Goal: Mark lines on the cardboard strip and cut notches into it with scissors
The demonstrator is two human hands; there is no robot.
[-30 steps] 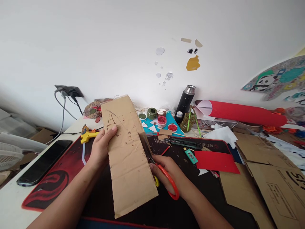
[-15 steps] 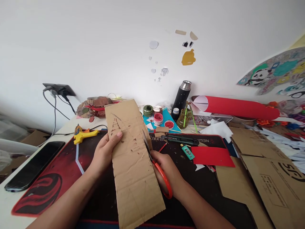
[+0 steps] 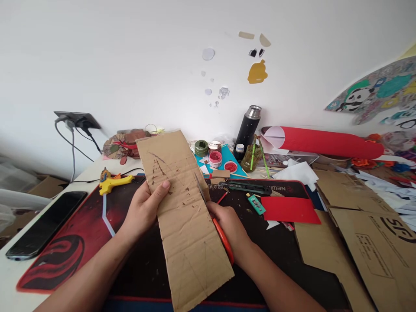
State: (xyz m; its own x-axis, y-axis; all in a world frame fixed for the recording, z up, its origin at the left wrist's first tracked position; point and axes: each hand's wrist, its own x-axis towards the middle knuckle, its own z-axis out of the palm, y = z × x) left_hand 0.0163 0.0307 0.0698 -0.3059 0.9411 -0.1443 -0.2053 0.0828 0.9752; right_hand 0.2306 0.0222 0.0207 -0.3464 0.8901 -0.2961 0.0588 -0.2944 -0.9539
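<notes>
A long brown piece of cardboard (image 3: pixel 185 216), marked with pencil lines and dark brown stains, is held up over the desk mat. My left hand (image 3: pixel 144 206) grips its left edge, thumb on the front face and fingers hidden behind. At the right edge, my right hand (image 3: pixel 229 227) is closed round the orange-red handles of a pair of scissors (image 3: pixel 223 240). One blade shows on the front face, so the blades straddle the cardboard's edge. Part of the right hand and the other handle are hidden by the cardboard.
Behind lie a yellow glue gun (image 3: pixel 113 183), paint jars (image 3: pixel 201 148), a utility knife (image 3: pixel 248 187), a black thermos (image 3: pixel 248 130) and a red paper roll (image 3: pixel 325 141). A phone (image 3: pixel 47 225) rests on the left; cardboard sheets (image 3: pixel 367 242) and red card (image 3: pixel 290 209) are on the right.
The cardboard has tilted, its top shifting left and its lower end right. The scissors have turned with it, and less of their handle shows beside the edge.
</notes>
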